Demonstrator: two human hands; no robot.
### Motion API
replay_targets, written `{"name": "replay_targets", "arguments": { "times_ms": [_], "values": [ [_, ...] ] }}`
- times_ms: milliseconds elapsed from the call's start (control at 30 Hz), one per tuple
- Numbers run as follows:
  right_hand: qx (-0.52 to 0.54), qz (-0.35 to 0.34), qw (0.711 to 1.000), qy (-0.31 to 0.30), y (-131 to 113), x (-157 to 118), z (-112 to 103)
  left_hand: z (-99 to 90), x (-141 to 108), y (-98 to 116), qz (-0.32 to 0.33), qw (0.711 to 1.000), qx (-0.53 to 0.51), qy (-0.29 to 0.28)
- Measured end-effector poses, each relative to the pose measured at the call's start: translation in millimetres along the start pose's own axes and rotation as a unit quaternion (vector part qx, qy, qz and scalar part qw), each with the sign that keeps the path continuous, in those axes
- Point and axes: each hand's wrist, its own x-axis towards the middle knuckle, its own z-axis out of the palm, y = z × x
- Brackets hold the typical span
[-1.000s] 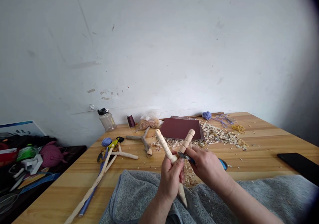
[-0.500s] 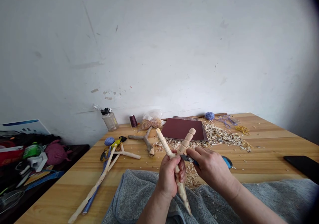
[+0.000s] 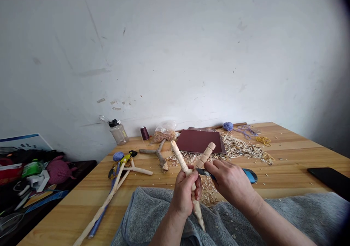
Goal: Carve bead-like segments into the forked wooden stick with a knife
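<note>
A peeled Y-shaped stick point(image 3: 179, 157) with ringed grooves on both prongs stands upright over a grey towel point(image 3: 149, 209). My left hand point(image 3: 185, 193) is wrapped round it just below the fork, and its pointed lower end shows beneath. In my right hand point(image 3: 232, 180) is a blue-handled knife point(image 3: 250, 175). The knife's blade lies against the fork, close to my left thumb. Part of the handle is hidden under my right fingers.
Behind the hands lie dark red sheets point(image 3: 199, 141), wood shavings point(image 3: 243, 149) and a bare forked branch point(image 3: 160, 154). Peeled forked sticks point(image 3: 109, 198) rest at left; a bottle point(image 3: 119, 133) stands near the wall. A black flat object point(image 3: 330, 178) lies right.
The view has shifted slightly. The knife handle is turned a little, showing more of its blue end, and the stick's lower tip has moved a little left and up.
</note>
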Motion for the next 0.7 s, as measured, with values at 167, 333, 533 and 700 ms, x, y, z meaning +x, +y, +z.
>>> {"name": "replay_targets", "arguments": {
  "times_ms": [167,333,533,700],
  "values": [
    [0.000,0.000,1.000,-0.004,0.3,-0.2,-0.2,-0.6,-0.3,-1.0,-0.002,1.000,-0.003,-0.004],
    [0.002,-0.004,1.000,-0.013,0.4,0.1,-1.5,-2.0,-0.1,-1.4,0.000,1.000,-0.004,-0.015],
    [-0.008,0.006,1.000,-0.022,0.0,-0.5,-1.7,-1.4,-0.4,-1.9,0.007,1.000,0.009,-0.015],
    [-0.026,0.034,0.999,-0.032,-3.6,-1.0,1.0,0.0,-1.8,-5.8,0.025,0.999,0.033,0.003]
  ]
}}
